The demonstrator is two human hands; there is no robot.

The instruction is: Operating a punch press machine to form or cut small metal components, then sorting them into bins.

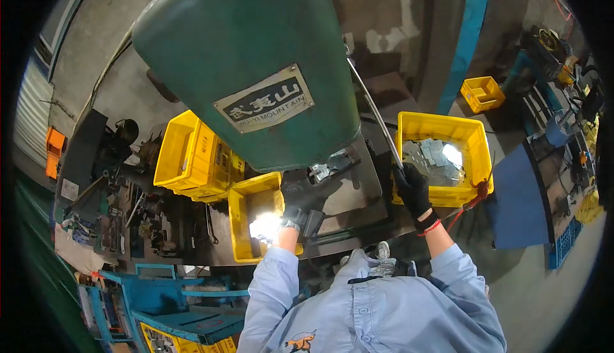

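Observation:
My right hand (412, 188), in a black glove, is closed around the lower end of a long metal lever (376, 106) that slants down from beside a large green machine head (249, 52). In a dark glove too, my left hand (295, 204) is over the right edge of a small yellow bin (238, 225), near the machine's base. Shadow hides its fingers. Small shiny metal pieces (265, 227) glare in that bin. Below the green head, a bright metal part (320, 172) sits on the machine's worktable (358, 194).
A large yellow bin (407, 136) with flat metal plates (435, 154) stands right of the lever. Stacked yellow bins (176, 151) are at the left, beside a bench crowded with tools (137, 209). A blue board (521, 199) leans at the right. A blue metal frame (153, 295) stands lower left.

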